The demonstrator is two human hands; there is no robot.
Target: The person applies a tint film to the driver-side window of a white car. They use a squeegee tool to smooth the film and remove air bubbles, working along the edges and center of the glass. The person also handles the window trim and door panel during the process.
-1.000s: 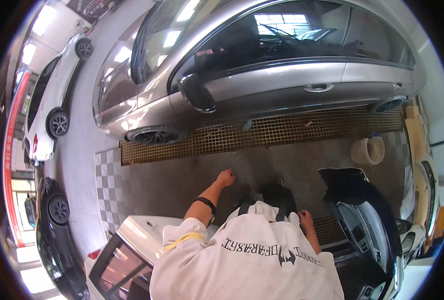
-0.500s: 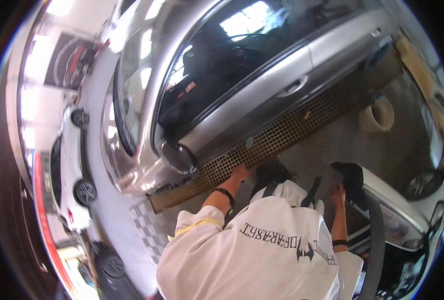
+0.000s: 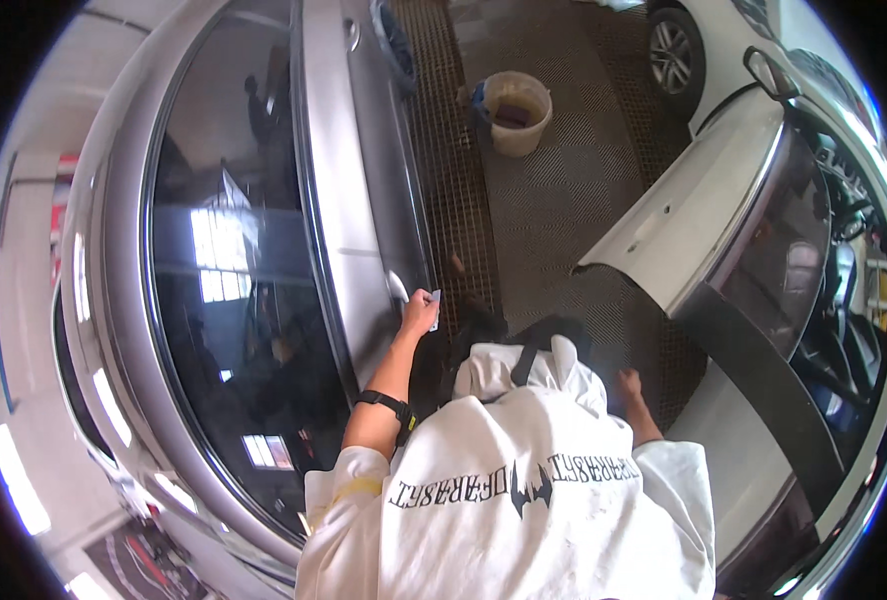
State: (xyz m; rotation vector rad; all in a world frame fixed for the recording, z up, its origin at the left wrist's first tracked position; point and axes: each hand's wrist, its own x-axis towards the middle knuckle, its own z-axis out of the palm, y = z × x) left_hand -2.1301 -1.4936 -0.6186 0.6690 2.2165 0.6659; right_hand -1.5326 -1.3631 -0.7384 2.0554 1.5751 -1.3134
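Beside the door of a grey car [image 3: 349, 190], my left hand [image 3: 420, 314] is closed, with its fingers around a small pale flat piece [image 3: 436, 300] whose exact kind I cannot make out. The door handle [image 3: 397, 286] is just beyond this hand; whether they touch is unclear. My right hand [image 3: 630, 382] hangs low at my right side, apart from the white car's open door [image 3: 699, 210]. Its fingers are too small and blurred to show whether they are closed.
Ahead stands a whitish bucket [image 3: 516, 118] with something dark inside and blue cloth at its rim. Floor grating [image 3: 444, 120] runs along the grey car. At the right is a white car, its wheel [image 3: 672, 55] farther off and its open door jutting toward me.
My view has swung to the right, bringing the bucket ahead and the grey car to my left. My left hand has come beside the grey car's door handle, and the pale piece now shows.
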